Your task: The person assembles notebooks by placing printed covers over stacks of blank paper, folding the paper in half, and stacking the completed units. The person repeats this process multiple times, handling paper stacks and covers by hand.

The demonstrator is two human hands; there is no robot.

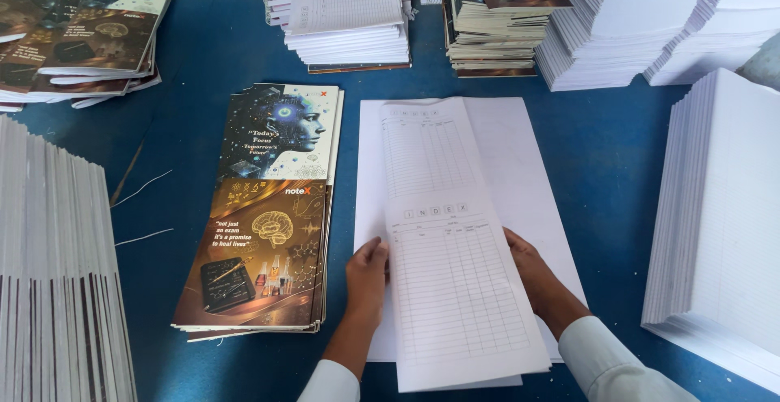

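The left hand (367, 270) has its grip nearly flat, fingers together and curled only a little, pressing on the left long edge of the ruled index sheet (455, 247). The right hand (528, 260) mirrors it on the right long edge, fingers tucked at or under the paper, so how far that grip is parted cannot be told; neither hand pinches the sheet clear of the pile. The index sheet is long and narrow, lies slightly tilted with its far end toward 12 o'clock, and rests on a wider white sheet stack (520, 150) on the blue tabletop (617, 142).

To do this well, I judge both hands should keep even, light pressure on opposite edges and square the sheet to the stack beneath before letting go, since thin paper skews or creases easily.

At 9 o'clock from the hands lies a pile of printed notebook covers (268, 215), just beside the white sheets. At 3 o'clock stands a tall stack of ruled paper (723, 215). More stacks (349, 24) sit at 12 o'clock.
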